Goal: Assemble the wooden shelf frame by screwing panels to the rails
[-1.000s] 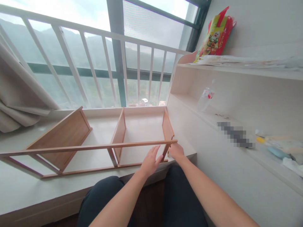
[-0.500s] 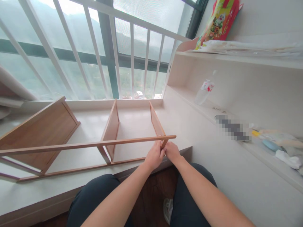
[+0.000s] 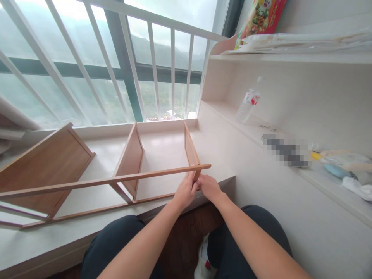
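Observation:
A half-built wooden shelf frame (image 3: 128,159) lies on its side on the pale window ledge (image 3: 87,228). It has three upright panels joined by a long thin top rail (image 3: 116,179). My left hand (image 3: 185,191) and my right hand (image 3: 208,186) meet at the rail's right end, where the rightmost panel (image 3: 192,153) joins it. Both hands have their fingers closed around that joint. What the fingertips pinch there is hidden.
White railing bars (image 3: 154,73) stand before the window. On the right is a pale shelf unit (image 3: 261,58) with a plastic bottle (image 3: 247,104), small items (image 3: 337,170) and a colourful bag (image 3: 261,15) on top. My knees are below the ledge.
My left hand has gone from open beside the rail to closed on the joint next to my right hand. The view has shifted lower and left.

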`<state>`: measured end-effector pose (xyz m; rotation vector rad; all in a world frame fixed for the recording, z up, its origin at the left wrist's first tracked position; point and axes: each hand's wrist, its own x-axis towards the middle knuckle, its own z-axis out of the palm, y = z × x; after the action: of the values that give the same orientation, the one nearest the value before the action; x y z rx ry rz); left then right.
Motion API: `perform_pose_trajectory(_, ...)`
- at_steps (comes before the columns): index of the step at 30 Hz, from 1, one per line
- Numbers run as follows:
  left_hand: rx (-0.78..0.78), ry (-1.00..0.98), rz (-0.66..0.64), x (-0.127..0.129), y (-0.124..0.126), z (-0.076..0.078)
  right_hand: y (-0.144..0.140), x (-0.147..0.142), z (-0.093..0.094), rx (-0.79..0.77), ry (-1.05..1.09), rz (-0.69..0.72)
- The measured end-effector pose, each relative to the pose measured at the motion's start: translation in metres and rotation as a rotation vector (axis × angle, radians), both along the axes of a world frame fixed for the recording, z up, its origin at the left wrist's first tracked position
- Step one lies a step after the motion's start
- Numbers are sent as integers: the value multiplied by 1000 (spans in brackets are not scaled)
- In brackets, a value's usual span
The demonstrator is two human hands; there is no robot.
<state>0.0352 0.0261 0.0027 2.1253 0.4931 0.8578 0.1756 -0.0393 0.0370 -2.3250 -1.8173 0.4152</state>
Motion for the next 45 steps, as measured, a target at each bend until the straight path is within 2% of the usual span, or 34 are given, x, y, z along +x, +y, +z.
perform_pose_trajectory(7,12,15,17,-1,-4,2,-4,1,-10,37,54,-30)
perform_pose_trajectory(12,3,29,51,-4,-11,0,-4,8,-16,55,121,17)
perform_pose_trajectory(22,-49,19,65,-12,-19,-6,-10,16,-9,69,214,149)
perform_pose_trajectory(34,-49,29,91,-20,-13,-13,-11,11,-14,80,220,151)
perform_pose_trajectory(45,-39,38,65,-21,-10,-13,-10,12,-14,85,213,135)
